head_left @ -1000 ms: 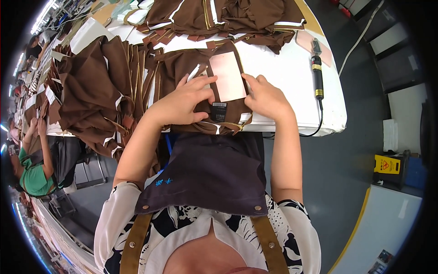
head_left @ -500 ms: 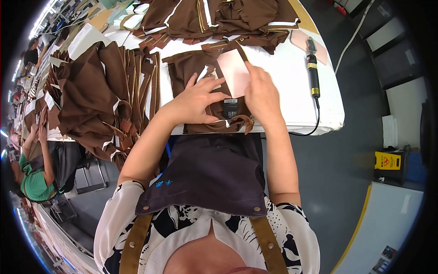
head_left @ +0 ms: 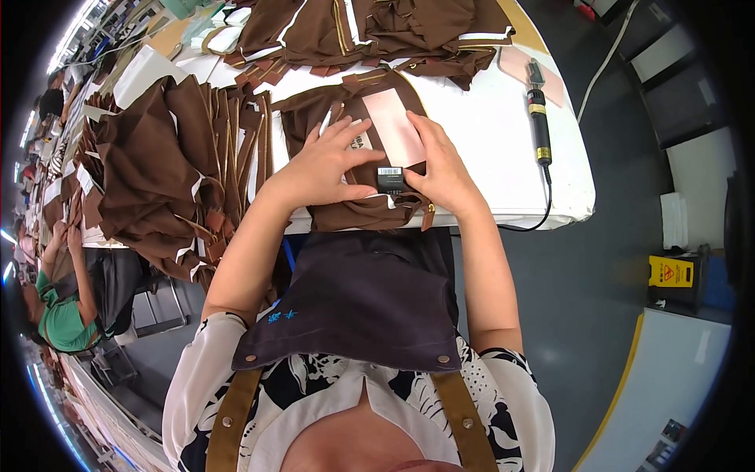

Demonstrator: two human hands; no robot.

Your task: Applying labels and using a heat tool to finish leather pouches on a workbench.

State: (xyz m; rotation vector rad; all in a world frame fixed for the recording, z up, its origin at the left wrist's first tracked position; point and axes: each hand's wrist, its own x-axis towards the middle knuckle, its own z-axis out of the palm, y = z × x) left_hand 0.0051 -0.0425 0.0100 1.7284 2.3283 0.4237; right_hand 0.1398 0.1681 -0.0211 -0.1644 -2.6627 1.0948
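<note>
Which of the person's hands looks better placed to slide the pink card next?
Probably the right hand: its fingertips are at the right edge of the pink card. The left hand is spread over the brown cloth, left of the card.

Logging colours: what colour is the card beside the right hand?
The card is pale pink, clearest in head view.

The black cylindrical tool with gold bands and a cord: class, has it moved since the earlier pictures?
No: the tool keeps its place near the right edge of the flat white tabletop.
</note>
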